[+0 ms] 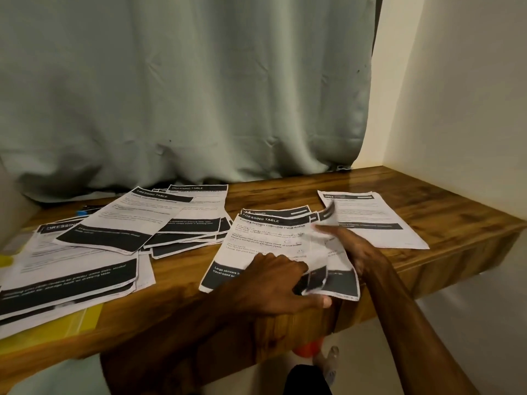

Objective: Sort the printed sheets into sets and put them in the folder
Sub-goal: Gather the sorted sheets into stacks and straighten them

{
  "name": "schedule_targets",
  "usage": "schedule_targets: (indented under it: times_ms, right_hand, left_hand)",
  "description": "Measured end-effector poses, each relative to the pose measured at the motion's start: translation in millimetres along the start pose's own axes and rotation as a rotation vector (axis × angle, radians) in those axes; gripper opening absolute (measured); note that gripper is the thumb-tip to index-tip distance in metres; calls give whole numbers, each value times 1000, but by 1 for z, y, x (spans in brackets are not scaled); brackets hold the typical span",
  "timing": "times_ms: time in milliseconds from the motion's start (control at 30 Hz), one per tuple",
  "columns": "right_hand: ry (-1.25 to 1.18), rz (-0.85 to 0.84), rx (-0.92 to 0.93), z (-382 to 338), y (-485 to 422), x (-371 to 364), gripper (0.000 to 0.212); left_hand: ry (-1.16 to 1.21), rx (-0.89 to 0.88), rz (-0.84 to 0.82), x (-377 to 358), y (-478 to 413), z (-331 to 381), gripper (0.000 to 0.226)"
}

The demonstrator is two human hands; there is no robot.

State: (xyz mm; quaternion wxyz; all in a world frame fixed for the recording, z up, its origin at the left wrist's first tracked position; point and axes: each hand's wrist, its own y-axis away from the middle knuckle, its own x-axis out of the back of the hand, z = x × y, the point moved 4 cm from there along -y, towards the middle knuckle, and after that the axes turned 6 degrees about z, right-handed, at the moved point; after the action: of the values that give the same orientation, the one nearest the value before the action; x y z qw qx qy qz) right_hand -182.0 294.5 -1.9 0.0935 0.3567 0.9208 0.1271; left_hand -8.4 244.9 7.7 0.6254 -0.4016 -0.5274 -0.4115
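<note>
**On the tabletop: sorting midway, folder not loaded**

At the near edge of the tabletop your left hand grips the centre stack. Its fingers are curled on top of the sheets and the thumb sits at the lower edge. Your right hand is at the lifted sheet, which curls up off that stack. Motion blur hides the grip, so you cannot tell whether those fingers pinch it or just prop it.

Progress, as a judgement: partway. The sheets already lie in rough groups:
- the left pile, near you;
- the back piles by the curtain, fanned and overlapping, with one sheet skewed across the top;
- the right sheets, set apart from the rest;
- the centre stack under your hands.

None of the groups is squared up. Several carry the same "DRESSING TABLE" header, so whether the sets are correct cannot be read from here.

Container: the yellow folder lies flat at the near left, poking out from under the left pile. The pile seems to rest on it, not in it, and no sheet is visibly inside. Left to do: finish the centre stack, tidy the sets, free the folder and load it.
</note>
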Motion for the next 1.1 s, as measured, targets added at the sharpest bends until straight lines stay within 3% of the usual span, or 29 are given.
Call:
schedule_targets:
  times_ms: [67,167,267,367,400,467,500,533,600,667,767,1000,1100]
  right_hand:
    - [263,24,51,8,-15,5,58]
    - [386,120,132,15,-34,6,58]
    - [304,131,216,14,-35,1,55]
    - [230,91,306,5,-27,1,48]
    - [204,74,323,1,-26,2,46]
    - [137,45,333,-8,-23,3,44]
    - [102,31,346,-13,-22,4,44]
    - [78,23,360,-17,-20,3,43]
    - [39,17,398,-26,-17,-1,40]
    - [-31,5,424,-36,-12,-7,32]
    - [-34,-17,513,-53,-5,-15,23]
    - [-147,0,624,-88,-6,-42,36]
    - [-201,-26,677,-94,-6,-49,23]
  left_hand:
    - [206,49,-109,2,0,-13,94]
    - [600,35,-150,6,-7,-38,76]
    - [626,139,176,10,-19,-82,47]
    - [455,356,623,15,-18,-127,79]
    - [504,426,678,14,-18,-140,96]
    - [877,555,656,16,-16,-157,120]
    - [1123,566,608,18,-16,-159,118]
    - [1332,523,521,20,-17,-154,100]
    - [1510,408,404,32,-15,-141,54]
    - [1527,339,419,42,-15,-139,41]
    - [1525,347,531,57,-24,-144,47]
    - [1399,364,858,86,-36,-147,43]
    - [1395,403,940,91,-36,-148,56]
